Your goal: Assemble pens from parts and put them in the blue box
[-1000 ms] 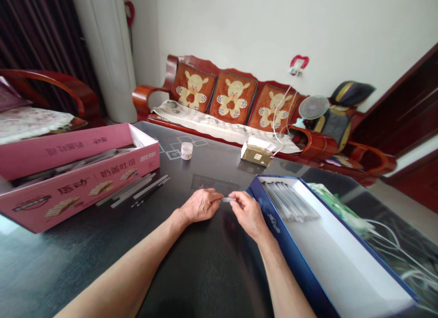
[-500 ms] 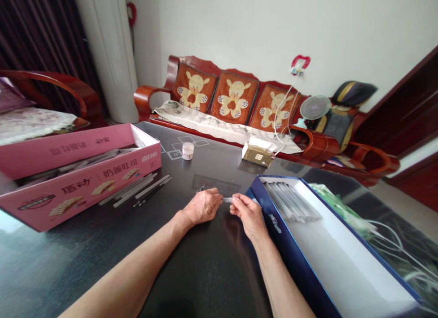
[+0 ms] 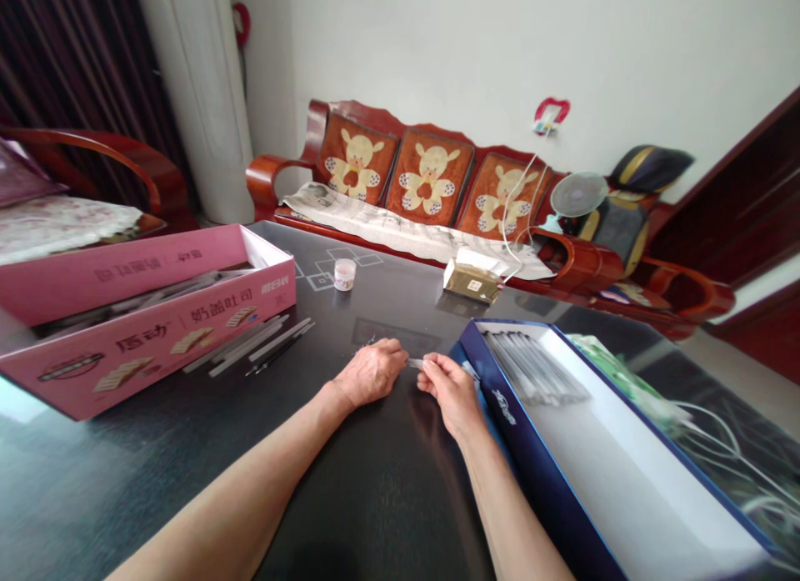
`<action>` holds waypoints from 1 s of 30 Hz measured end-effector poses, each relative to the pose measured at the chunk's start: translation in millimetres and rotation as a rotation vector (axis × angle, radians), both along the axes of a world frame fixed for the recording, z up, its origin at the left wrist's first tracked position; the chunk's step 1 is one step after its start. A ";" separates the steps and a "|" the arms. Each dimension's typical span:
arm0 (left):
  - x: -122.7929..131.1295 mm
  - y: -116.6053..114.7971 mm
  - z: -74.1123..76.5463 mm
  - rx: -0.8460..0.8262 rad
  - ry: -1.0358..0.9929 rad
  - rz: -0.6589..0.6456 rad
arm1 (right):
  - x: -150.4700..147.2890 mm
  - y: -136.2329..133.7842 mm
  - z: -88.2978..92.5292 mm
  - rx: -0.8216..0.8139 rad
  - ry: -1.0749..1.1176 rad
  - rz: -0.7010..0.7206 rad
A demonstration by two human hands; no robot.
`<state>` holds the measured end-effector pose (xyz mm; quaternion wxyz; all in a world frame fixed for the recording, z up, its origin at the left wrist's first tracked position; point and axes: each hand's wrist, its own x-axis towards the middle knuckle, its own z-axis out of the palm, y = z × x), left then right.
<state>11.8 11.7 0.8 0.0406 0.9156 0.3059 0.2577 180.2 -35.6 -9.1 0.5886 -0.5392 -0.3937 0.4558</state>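
My left hand (image 3: 373, 373) is closed above the dark table, its fingers curled round one end of a thin translucent tube (image 3: 414, 363). My right hand (image 3: 451, 391) pinches the other end between thumb and fingertips. Only a short piece of the tube shows between the two hands; the rest is hidden in my fingers. Just beyond my left knuckles lie small dark bits (image 3: 370, 343), too small to name. Beside my right hand, a blue box (image 3: 500, 389) holds a bundle of slim, clear-grey sticks (image 3: 537, 368) with dark ends.
At the left stands a pink carton (image 3: 206, 327) with long pale pieces inside. Pale strips (image 3: 262, 348) and thin dark sticks (image 3: 281, 350) lie beside it. Farther back are a small white jar (image 3: 344, 274) and a gold tissue box (image 3: 472, 281). A green-white packet (image 3: 616, 364) and cables lie right.
My hands have drawn slightly closer together, and less of the translucent tube shows between them. The view has shifted a little; the boxes and jar stay in place.
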 end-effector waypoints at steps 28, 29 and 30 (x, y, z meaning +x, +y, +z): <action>-10.5 12.2 -13.6 0.256 -0.427 0.300 | 143.0 -21.7 57.1 -0.217 -1.487 -0.360; -10.4 12.5 -14.1 0.255 -0.422 0.301 | 140.0 -19.6 55.1 -0.223 -1.481 -0.340; -10.4 12.7 -14.6 0.251 -0.417 0.302 | 137.5 -18.2 54.4 -0.227 -1.478 -0.312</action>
